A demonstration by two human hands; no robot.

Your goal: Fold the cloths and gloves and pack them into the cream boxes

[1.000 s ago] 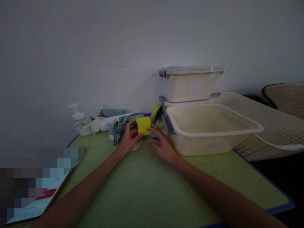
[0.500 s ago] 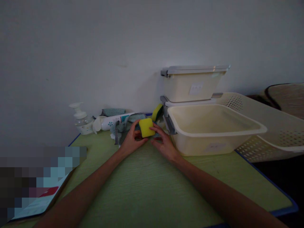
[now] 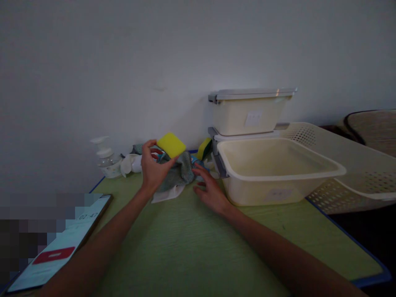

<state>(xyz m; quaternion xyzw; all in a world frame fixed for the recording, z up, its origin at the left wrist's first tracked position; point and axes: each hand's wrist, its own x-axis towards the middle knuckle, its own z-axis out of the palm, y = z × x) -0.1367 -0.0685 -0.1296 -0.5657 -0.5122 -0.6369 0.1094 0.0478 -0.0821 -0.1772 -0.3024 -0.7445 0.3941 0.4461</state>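
A yellow sponge (image 3: 171,145) is held up by its edges between the thumb and fingers of my left hand (image 3: 154,169). Behind and below it lies a crumpled grey-green cloth (image 3: 181,171), with a white sheet-like piece (image 3: 168,194) poking out underneath. My right hand (image 3: 212,189) hovers to the right of the cloth, fingers apart and nothing in them; whether a fingertip touches the cloth I cannot tell. A second sponge, yellow and dark green (image 3: 204,149), leans near the wall behind my right hand. Part of a white bottle (image 3: 136,164) shows left of my left hand.
An open cream bin (image 3: 262,192) stands at the right, before a lidded box (image 3: 235,117) stacked on another. Beyond it sits a perforated basket (image 3: 349,154). At the left are a pump bottle (image 3: 108,163) and a tablet-like screen (image 3: 58,247) on the green table (image 3: 192,247).
My left hand has carried the yellow sponge left and upward, turning it. My right hand has let go of the sponge and stays near the same spot. More of the cloth's right part shows.
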